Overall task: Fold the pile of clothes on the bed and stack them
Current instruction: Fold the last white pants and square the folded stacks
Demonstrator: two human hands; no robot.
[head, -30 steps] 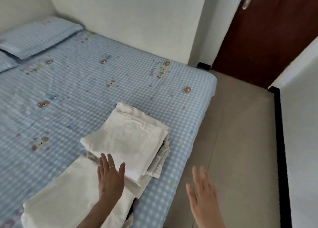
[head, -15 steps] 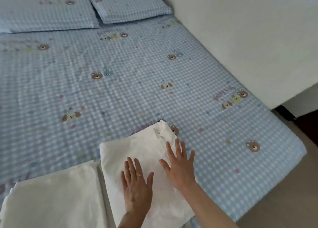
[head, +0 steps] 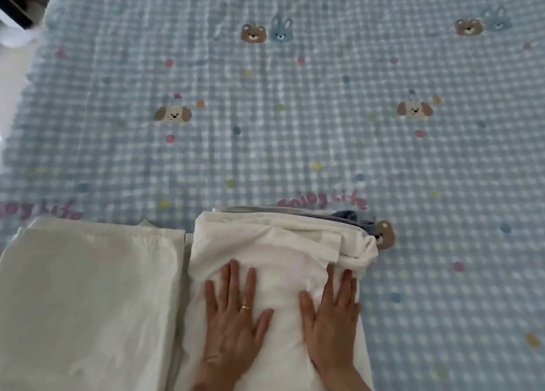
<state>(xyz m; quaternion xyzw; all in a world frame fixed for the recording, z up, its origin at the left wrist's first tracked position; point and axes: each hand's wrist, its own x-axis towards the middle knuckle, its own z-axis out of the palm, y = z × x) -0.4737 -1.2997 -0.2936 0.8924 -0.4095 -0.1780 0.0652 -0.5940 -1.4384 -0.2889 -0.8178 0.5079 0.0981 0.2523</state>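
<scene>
on the bed [head: 295, 110]: two white piles, side by side
stack [head: 274, 252]: long axis runs away from viewer
folded sheet [head: 88, 296]: left of stack
left hand [head: 233, 317]: flat, fingers spread on stack
right hand [head: 333, 311]: flat on stack too

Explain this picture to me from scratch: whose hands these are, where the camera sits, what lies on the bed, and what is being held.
There is no machine here. A person wears one camera on the head, looking down at their own hands. The left hand, wearing a ring, and the right hand both lie flat with straight fingers on a stack of folded white clothes; nothing is gripped. A blue garment peeks from under the stack's far edge. Beside it, on the left, lies another folded white cloth. Everything rests on a blue checked bedsheet printed with cartoon animals.
</scene>
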